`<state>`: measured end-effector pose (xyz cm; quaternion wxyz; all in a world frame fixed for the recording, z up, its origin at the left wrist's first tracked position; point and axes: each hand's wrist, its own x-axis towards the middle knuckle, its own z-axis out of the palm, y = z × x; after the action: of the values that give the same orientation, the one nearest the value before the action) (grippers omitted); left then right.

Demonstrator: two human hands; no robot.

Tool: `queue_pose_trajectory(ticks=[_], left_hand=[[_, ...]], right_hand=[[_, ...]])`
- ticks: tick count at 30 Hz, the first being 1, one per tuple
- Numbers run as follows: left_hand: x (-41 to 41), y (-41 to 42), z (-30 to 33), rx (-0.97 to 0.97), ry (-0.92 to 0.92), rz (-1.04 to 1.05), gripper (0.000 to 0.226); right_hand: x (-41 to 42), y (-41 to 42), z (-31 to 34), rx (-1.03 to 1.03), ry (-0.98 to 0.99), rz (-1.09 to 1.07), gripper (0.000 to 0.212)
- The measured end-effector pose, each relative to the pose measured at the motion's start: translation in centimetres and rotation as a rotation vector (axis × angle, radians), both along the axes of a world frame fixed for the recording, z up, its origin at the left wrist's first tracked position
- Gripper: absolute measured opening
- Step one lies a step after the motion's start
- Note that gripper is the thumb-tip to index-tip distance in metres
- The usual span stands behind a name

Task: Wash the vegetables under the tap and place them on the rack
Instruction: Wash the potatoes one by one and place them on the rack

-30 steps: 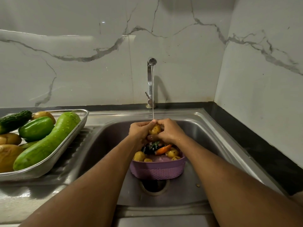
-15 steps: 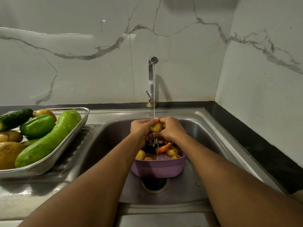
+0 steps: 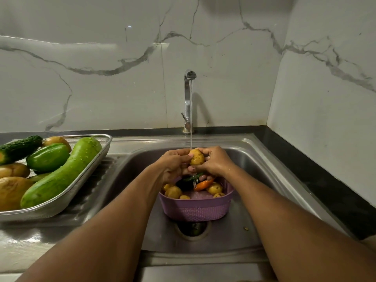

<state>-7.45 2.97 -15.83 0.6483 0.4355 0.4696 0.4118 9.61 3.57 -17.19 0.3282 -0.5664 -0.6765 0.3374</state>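
Water runs from the chrome tap point(image 3: 188, 98) onto a small yellow potato point(image 3: 196, 157). My left hand point(image 3: 174, 164) and my right hand point(image 3: 216, 161) both grip that potato, fingers curled round it, just above a purple basket point(image 3: 196, 208) in the sink. The basket holds several small potatoes point(image 3: 173, 192), a carrot point(image 3: 203, 184) and a dark vegetable partly hidden under my hands. A metal mesh rack point(image 3: 85, 184) stands on the drainboard at the left, with a long pale-green gourd point(image 3: 63, 174), a green pepper point(image 3: 47, 157), a dark cucumber point(image 3: 19, 147) and potatoes point(image 3: 12, 191) on it.
The steel sink point(image 3: 264, 180) has a drain point(image 3: 192, 228) right in front of the basket. A black counter strip point(image 3: 317, 180) runs along the right, against the marble wall. The ribbed drainboard point(image 3: 95, 192) lies between rack and sink.
Both hands have turned the potato under the stream, so more of it shows between them. The hands stay in the same place above the basket.
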Motion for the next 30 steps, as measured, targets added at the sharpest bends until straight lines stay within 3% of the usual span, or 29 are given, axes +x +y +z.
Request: queue_pose_trajectory(ticks=[3,7,10,12,16,20,23,25,28,30], left_hand=[[0.3,0.1,-0.2,-0.009,0.000,0.014,0.029],[1.9,0.4,-0.4,0.006,0.007,0.221,0.022],[2.9,0.5,-1.2,0.021,0.051,0.339,0.018],[3.0,0.6,-1.6,-0.002,0.043,0.387,0.024],[2.5,0.5,-1.0,-0.044,0.010,0.472,0.038],[1.9,0.5,-0.8,-0.063,0.043,0.362,0.024],[1.2,0.6,-0.5,-0.069,-0.011,0.209,0.023],[0.6,0.7,-0.3,-0.066,-0.063,0.140,0.025],[0.1,0.5,-0.3,-0.038,-0.093,0.062,0.026],[0.7,0.6,-0.6,-0.007,-0.046,0.131,0.025]], right_hand=[[0.1,0.0,-0.1,0.005,-0.003,-0.001,0.063],[-0.5,-0.1,0.3,0.043,-0.011,-0.082,0.043],[-0.8,0.3,0.2,0.146,-0.174,-0.140,0.031],[-1.1,0.4,0.0,0.202,-0.283,-0.155,0.031],[-2.3,0.1,0.4,0.253,-0.320,-0.110,0.038],[-1.4,-0.4,0.4,0.140,-0.187,-0.086,0.047],[-0.7,-0.6,0.6,0.082,-0.090,-0.089,0.077],[-0.6,-0.5,0.8,0.068,-0.042,-0.097,0.086],[-0.7,-0.7,0.8,0.060,-0.024,-0.094,0.074],[-0.7,-0.7,0.7,0.068,-0.015,-0.081,0.058]])
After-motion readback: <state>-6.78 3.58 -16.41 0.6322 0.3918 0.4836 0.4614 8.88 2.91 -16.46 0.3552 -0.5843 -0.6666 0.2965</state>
